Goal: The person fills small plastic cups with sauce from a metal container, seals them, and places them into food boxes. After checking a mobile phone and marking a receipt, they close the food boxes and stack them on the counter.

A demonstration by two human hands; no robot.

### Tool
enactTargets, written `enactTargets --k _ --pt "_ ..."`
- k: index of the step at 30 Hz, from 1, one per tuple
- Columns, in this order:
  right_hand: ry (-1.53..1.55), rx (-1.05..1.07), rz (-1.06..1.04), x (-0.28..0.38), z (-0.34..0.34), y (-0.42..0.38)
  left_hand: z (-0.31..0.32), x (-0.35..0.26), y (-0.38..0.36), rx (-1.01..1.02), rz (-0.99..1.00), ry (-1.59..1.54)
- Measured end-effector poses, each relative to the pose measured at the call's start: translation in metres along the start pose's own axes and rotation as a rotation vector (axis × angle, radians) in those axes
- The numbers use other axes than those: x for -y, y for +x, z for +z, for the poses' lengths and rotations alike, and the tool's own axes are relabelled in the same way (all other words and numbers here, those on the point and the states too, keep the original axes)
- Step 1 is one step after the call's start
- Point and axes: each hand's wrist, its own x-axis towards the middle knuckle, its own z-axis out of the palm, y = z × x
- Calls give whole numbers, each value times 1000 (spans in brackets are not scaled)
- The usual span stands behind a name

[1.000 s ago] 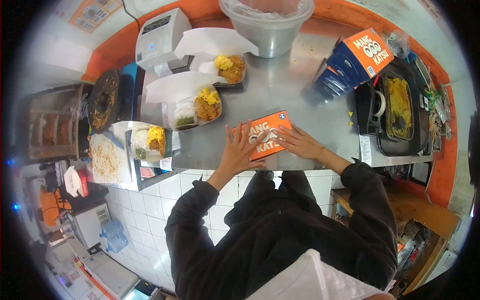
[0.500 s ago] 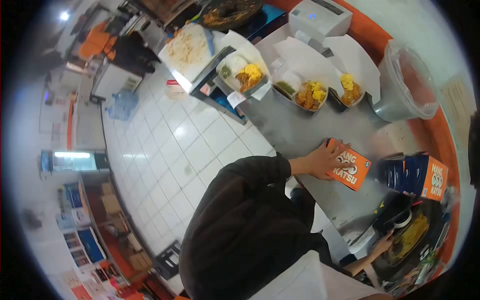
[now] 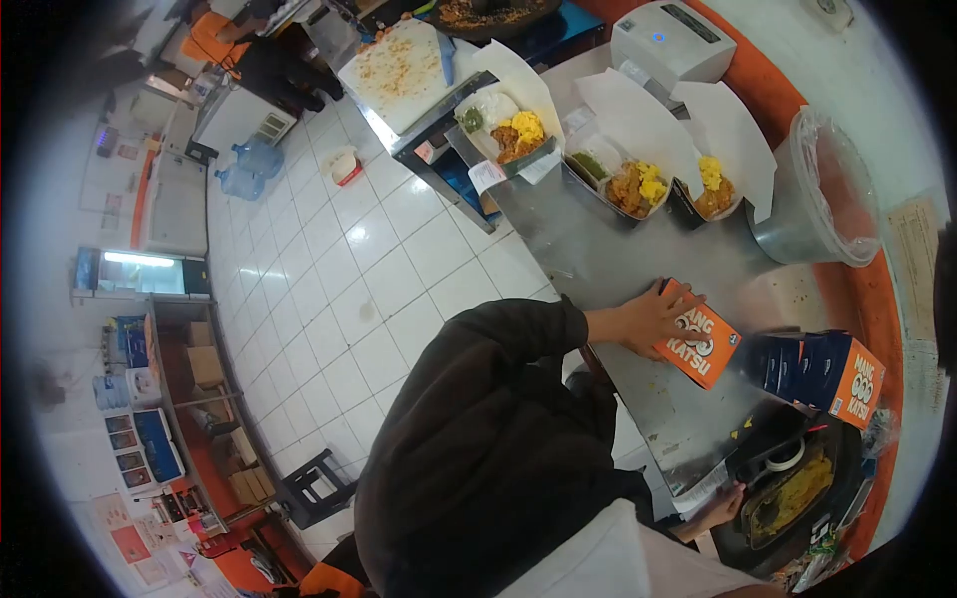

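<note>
An orange box with white lettering (image 3: 696,344) lies on the metal counter (image 3: 598,249). My left hand (image 3: 648,321) grips its near side, with fingers spread over the printed face. Lower down, by the counter's edge, my right hand (image 3: 718,510) has its fingers pressed together beside a white paper strip (image 3: 701,490); what is between them is too small to make out. A dark tape dispenser with a white roll (image 3: 786,456) is just beyond that hand. Past the held box stand several dark-blue and orange boxes (image 3: 817,371).
Three open food boxes (image 3: 513,140) (image 3: 623,184) (image 3: 710,199) line the counter's upper part, near a white printer (image 3: 670,45) and a lined plastic bin (image 3: 815,194). A tray with yellow food (image 3: 793,498) is at lower right. A person in orange (image 3: 214,42) stands far off.
My right hand has drawn back from the tape roll toward the counter's edge. My left hand is still on the orange box. The view has shifted slightly.
</note>
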Motion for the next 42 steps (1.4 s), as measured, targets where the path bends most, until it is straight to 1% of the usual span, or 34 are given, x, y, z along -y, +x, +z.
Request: enactTargets --k 1,2,4,5,7,8,9,10,12,13,14,15,16,17,19,20,22,24,25,26,28,29,30,32,33,34,35,36,37,38,39,40,41,42 --pt "-522 -44 -20 12 6 -6 2 -1 1 7 3 25" --pt "-508 -36 -27 5 6 -15 2 -2 0 13 3 54" --pt "-918 49 -10 -9 9 -15 0 -1 2 20 3 88" --pt "-916 65 -35 5 30 -21 1 -2 1 49 0 80" --pt "-327 97 -11 25 72 -55 6 -5 -3 18 -32 87" --pt "-116 166 -144 30 101 -62 7 -5 -1 -26 -32 98" --pt "50 236 -87 43 137 -70 5 -5 1 -9 -38 75" --pt "65 442 -142 60 163 -81 5 -3 4 15 -21 37" --pt "213 456 -76 94 218 -112 41 7 7 -214 65 -90" --pt "117 460 33 109 233 -118 42 8 9 -148 43 -147" --pt "213 477 76 108 245 -120 39 9 8 -83 19 -186" --pt "205 469 70 110 253 -122 29 3 7 -64 15 -58" --pt "320 461 20 96 261 -120 16 -1 6 -53 -1 80" --pt "434 466 -44 84 265 -119 12 -4 5 -48 52 46" --pt "418 413 -22 98 264 -123 7 -5 7 -20 2 98" --pt "403 410 13 102 261 -124 6 -6 6 -19 18 84" --pt "323 391 7 87 255 -110 4 -5 7 -23 20 71" --pt "-254 216 -1041 59 258 -90 7 -4 8 -31 30 42" --pt "-93 181 -1269 57 264 -76 8 -3 7 -29 28 49" --pt "-97 172 -1262 53 256 -74 10 -4 7 -25 23 57" --pt "-449 313 -1191 53 238 -63 11 -6 8 -27 25 51" --pt "-609 380 -1066 60 228 -64 10 -5 8 -31 19 47" --pt "-598 383 -1080 67 221 -67 9 -4 13 -38 10 59" --pt "-657 269 -860 80 211 -78 11 -7 27 73 97 -2" --pt "-647 274 -874 88 207 -84 16 -10 35 46 153 -62" --pt "-555 270 -757 97 203 -91 16 -15 42 42 143 -51" --pt "-465 267 -640 104 204 -95 12 -20 51 25 188 -116" --pt "-459 277 -654 110 210 -97 7 -20 56 7 230 -180" --pt "-278 209 -658 116 218 -100 -1 -20 57 -1 218 -168" --pt "-97 143 -654 123 227 -102 -10 -23 53 -58 160 -250" --pt "-2 150 -596 130 241 -104 -19 -25 47 -113 106 -332" --pt "5 158 -601 140 258 -106 -34 -23 38 -169 -22 -384" --pt "21 303 -576 153 277 -105 -49 -15 26 -226 -147 -434" --pt "36 445 -549 165 298 -104 -44 2 10 -380 -267 -424"
